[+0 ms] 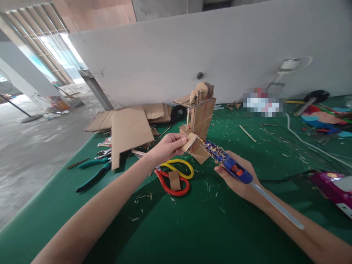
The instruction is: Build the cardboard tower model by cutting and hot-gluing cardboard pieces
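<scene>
Nearest the camera, the left forearm [107,209] and right forearm [316,242] reach in over a green tabletop [192,234].

Left hand [170,146]: thumb and fingers pinched on a small folded cardboard piece [190,142]. The piece is held above the tabletop, in front of an upright cardboard model [205,117]; contact between the two cannot be determined.

Right hand [239,183]: closed around a blue hot glue gun [227,162], nozzle directed at the edge of the folded piece. Whether the tip touches cannot be confirmed. The front of the gun is crusted with debris; a translucent glue stick [277,205] projects from its rear.

Handling assessment: the folded piece should be very light, fairly stiff along its flat faces, weaker at the crease and liable to crush under a hard pinch. Recommended hold: a flat face, well back from the nozzle side, as the fingers presently have it. The gun is judged rigid and modest in weight; its handle is the proper grip, and the nozzle should be treated as hot. The model appears light and easily tipped; its lower body is the sounder hold.

Adjacent: scissors [176,193] with red and yellow handles, a cardboard scrap [174,180] lying across them; teal-handled pliers [96,179] farther left, beside a large cardboard sheet [132,126].
</scene>
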`<state>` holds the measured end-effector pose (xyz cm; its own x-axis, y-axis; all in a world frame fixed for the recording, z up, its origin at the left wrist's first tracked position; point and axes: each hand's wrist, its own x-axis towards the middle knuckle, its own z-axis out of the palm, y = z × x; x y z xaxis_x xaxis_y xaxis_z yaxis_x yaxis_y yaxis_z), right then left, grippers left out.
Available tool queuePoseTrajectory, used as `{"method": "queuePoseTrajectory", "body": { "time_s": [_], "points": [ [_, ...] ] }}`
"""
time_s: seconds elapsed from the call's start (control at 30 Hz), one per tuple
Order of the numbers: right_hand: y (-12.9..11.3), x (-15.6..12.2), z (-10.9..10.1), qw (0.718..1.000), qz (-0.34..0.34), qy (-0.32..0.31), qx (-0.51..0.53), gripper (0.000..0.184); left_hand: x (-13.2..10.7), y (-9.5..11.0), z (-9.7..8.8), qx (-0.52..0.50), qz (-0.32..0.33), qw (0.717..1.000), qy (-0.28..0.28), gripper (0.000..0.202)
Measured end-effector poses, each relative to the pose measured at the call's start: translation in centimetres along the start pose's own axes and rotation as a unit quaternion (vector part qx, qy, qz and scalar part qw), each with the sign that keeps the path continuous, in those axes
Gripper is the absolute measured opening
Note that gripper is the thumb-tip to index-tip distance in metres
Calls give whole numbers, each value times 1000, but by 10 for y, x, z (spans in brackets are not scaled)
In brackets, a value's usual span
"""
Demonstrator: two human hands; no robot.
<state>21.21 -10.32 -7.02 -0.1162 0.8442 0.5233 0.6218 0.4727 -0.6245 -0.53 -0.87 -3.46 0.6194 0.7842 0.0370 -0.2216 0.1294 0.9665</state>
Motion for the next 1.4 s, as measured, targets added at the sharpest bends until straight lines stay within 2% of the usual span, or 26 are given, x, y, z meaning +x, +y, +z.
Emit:
{"method": "queuePoseTrajectory", "body": {
  "time_s": [0.17,0.33,0.7,1.1,1.4],
  "points": [
    [0,1,0,1000,5,-5,1,17,0,-1,-2,0,3,1000,-7,30],
    [-7,4,-3,999,-27,-29,-17,19,1,-3,-4,-5,2,1000,-7,28],
    [-7,1,-1,996,-51,-64,-37,22,2,-5,-8,-17,-7,1000,-3,25],
    [-1,3,-4,1000,7,-14,-26,25,0,-2,-2,-10,-7,1000,0,29],
    [-6,3,-3,997,-50,-48,-42,25,1,-4,-5,-5,-5,1000,5,27]
  ]
}}
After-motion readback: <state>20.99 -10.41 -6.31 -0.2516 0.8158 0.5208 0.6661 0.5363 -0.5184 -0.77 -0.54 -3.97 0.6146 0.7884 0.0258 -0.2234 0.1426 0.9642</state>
